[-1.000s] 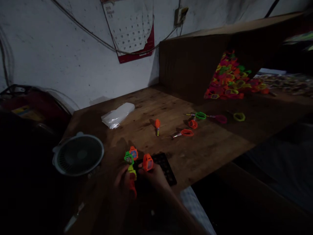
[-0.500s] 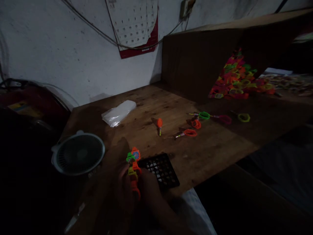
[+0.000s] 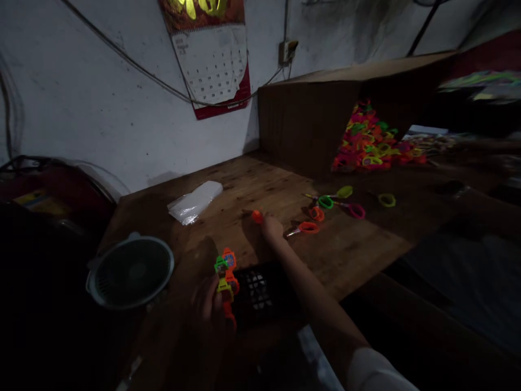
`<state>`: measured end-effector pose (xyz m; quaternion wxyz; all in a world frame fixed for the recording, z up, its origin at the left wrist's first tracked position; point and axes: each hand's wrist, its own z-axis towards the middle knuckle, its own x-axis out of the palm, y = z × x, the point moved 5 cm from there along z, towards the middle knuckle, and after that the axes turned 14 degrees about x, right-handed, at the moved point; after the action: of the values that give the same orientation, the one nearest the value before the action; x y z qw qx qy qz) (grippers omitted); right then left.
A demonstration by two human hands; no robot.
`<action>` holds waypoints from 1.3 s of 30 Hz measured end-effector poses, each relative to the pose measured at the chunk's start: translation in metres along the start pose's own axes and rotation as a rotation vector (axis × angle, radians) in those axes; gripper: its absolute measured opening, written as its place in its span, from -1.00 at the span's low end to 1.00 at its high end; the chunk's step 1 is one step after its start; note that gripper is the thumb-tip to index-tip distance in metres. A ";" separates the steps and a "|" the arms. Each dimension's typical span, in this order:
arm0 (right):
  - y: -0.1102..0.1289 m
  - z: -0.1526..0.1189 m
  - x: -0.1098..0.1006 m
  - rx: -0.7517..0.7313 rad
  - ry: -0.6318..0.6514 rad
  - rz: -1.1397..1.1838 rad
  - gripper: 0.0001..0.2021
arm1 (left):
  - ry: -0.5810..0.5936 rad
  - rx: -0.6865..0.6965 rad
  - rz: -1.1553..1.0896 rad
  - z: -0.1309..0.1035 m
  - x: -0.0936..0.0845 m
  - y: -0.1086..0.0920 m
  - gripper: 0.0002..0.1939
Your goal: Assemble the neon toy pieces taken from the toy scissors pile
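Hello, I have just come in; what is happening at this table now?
The person's left hand holds a small cluster of bright plastic toy watches beside a black grid tray. The right hand is at an orange piece farther up the wooden table. More coloured pieces lie to its right, and a large pile spills from an open cardboard box.

Orange, green and yellow toy watches (image 3: pixel 224 286) cluster together; one orange piece (image 3: pixel 256 216) is apart.
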<state>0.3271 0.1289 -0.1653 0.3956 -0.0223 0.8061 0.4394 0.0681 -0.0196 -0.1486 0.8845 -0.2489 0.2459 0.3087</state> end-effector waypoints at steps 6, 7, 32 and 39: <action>-0.070 -0.082 0.003 -0.084 0.403 0.485 -0.67 | -0.013 -0.113 -0.065 -0.012 -0.019 -0.007 -0.67; -0.081 -0.101 0.007 -0.071 0.496 0.667 -0.62 | -0.011 -0.167 -0.108 -0.016 -0.018 -0.006 -0.67; -0.108 -0.196 0.066 -0.108 0.455 0.411 -0.73 | 0.144 -0.251 -0.181 -0.039 -0.003 -0.004 -0.76; -0.098 -0.196 0.066 -0.239 0.458 0.374 -0.73 | 0.163 -0.334 -0.191 -0.046 0.000 -0.008 -0.68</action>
<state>0.1985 -0.0529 -0.2173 0.1110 -0.0185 0.8069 0.5798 0.0603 -0.0519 -0.1811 0.8333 -0.4386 0.2374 0.2387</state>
